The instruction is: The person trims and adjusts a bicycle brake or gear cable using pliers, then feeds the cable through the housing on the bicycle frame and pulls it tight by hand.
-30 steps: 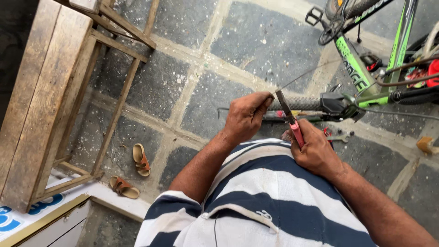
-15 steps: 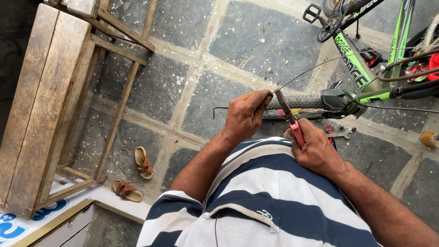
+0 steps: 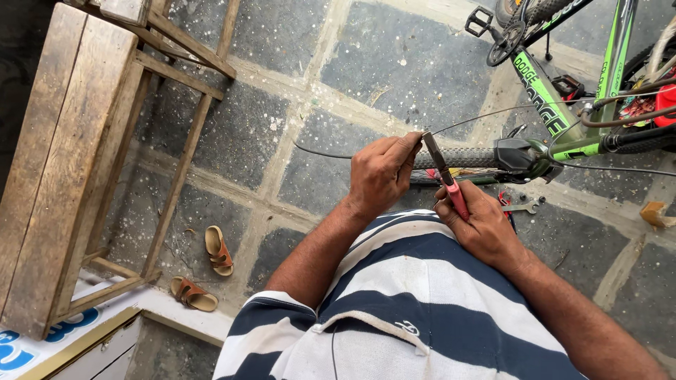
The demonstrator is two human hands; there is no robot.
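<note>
My right hand (image 3: 479,226) grips red-handled pliers (image 3: 445,176), their jaws raised to the end of a thin bicycle cable (image 3: 486,117). My left hand (image 3: 382,171) pinches that cable right at the plier tips. The cable runs right toward a green bicycle (image 3: 556,98), whose black handlebar grip (image 3: 465,157) lies just behind my hands. A dark cable housing (image 3: 320,153) trails left from my left hand over the floor.
A wooden bench (image 3: 63,155) stands at the left. Two small sandals (image 3: 218,250) lie on the stone floor beside it. A spanner and small parts (image 3: 522,206) rest on the floor near the bicycle. A wooden block (image 3: 655,213) sits at the right edge.
Both hands hold almost the same pose; the pliers stay at the cable end. The view has shifted slightly.
</note>
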